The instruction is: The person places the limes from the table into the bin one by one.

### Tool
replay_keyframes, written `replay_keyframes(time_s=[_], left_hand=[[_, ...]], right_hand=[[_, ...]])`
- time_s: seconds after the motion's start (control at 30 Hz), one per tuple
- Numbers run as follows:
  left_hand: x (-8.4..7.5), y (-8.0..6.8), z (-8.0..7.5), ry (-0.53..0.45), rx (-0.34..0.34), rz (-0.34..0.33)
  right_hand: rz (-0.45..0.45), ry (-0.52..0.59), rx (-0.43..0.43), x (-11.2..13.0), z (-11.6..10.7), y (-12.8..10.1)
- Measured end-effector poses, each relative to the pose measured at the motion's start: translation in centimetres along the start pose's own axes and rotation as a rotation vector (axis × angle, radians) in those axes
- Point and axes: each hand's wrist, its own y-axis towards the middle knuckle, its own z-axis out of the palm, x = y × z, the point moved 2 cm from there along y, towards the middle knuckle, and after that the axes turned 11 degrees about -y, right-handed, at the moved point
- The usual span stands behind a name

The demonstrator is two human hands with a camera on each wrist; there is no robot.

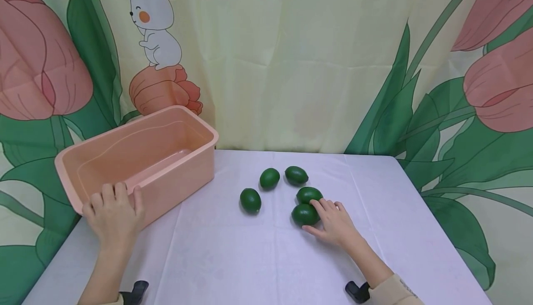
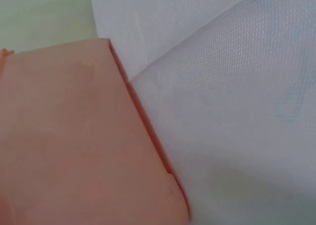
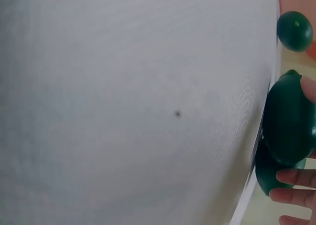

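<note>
Your right fingers (image 1: 318,208) pinch the nearest dark-green oval fruit (image 1: 302,215) — likely firm, slick; hold its middle — your left fingers (image 1: 109,194) grip the pink rectangular plastic tub (image 1: 179,180).

Head looks forward, down; shares tub (image 1: 185,182) with close left wrist, limes (image 1: 304,215) with right.

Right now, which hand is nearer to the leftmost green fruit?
Right. The right hand is right of the leftmost fruit, at another fruit; the left hand is farther, left of it, at the pink bin.
</note>
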Motion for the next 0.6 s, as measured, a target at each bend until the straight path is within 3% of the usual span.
replay_keyframes(time_s=[0.6], left_hand=[[0.31, -0.15, 0.47, 0.011, -0.017, -0.028]], right_hand=[[-0.015, -0.018, -0.007, 0.29, 0.42, 0.33]])
